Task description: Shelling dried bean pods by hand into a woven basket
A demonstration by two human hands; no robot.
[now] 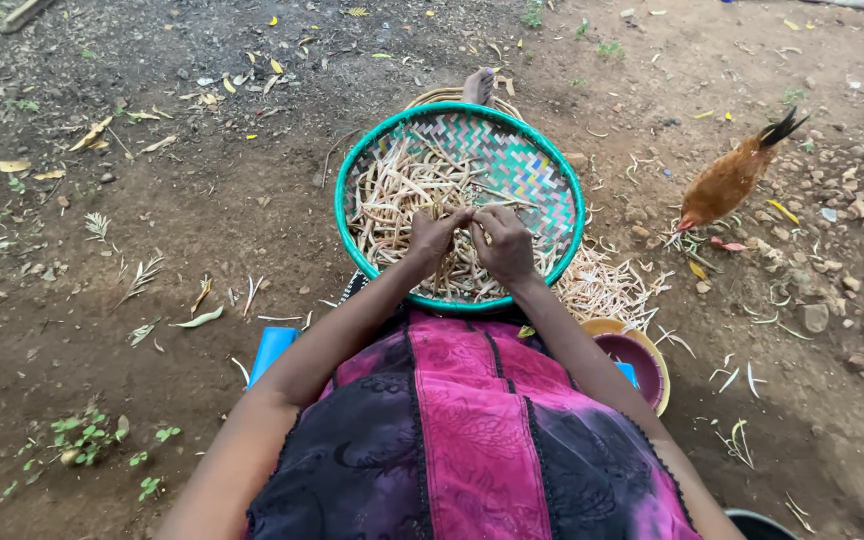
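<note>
Dirt yard, woven tray (352, 180) — bean pod (470, 215) between both grips

Both bare arms stretch forward from the lap, elbows wide, forearms angling inward so the wrists nearly meet. The left hand (436, 235) sits knuckles up, fingers curled and pinched toward the centre. The right hand (503, 243) mirrors it, back of the hand showing, fingers bent down and inward. Fingertips of both hands touch at the middle, closed in a fine pinch.
</note>
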